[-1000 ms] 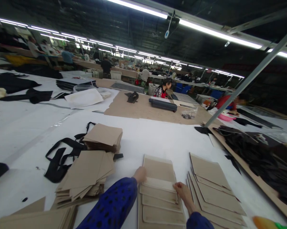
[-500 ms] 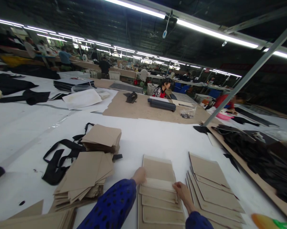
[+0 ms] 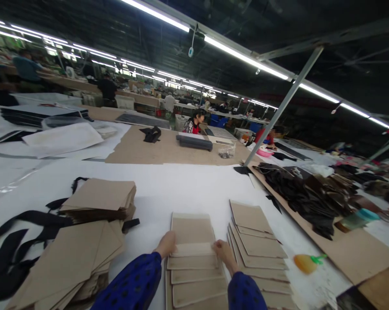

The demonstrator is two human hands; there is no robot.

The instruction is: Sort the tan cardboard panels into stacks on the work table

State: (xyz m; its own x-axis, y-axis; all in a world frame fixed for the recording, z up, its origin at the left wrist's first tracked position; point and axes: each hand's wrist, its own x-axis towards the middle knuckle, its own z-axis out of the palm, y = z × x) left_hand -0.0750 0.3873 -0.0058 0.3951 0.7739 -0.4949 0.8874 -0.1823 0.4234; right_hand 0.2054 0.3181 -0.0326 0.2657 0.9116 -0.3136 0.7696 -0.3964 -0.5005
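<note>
A column of overlapping tan cardboard pieces lies on the white table in front of me. My left hand rests on the left edge of the second piece from the far end, fingers curled on it. At the right edge of that same piece is my right hand, fingers bent down onto the card. Both sleeves are blue with dark spots. A second fanned column of tan pieces lies just to the right.
Loose stacks of tan card and black straps lie at the left. A long brown board with dark material runs along the right, an orange bottle beside it. People work at tables far behind. A slanted metal pole rises from the table.
The view has swung to the right, showing more of the brown board and the orange bottle. Both hands stay on the same card piece.
</note>
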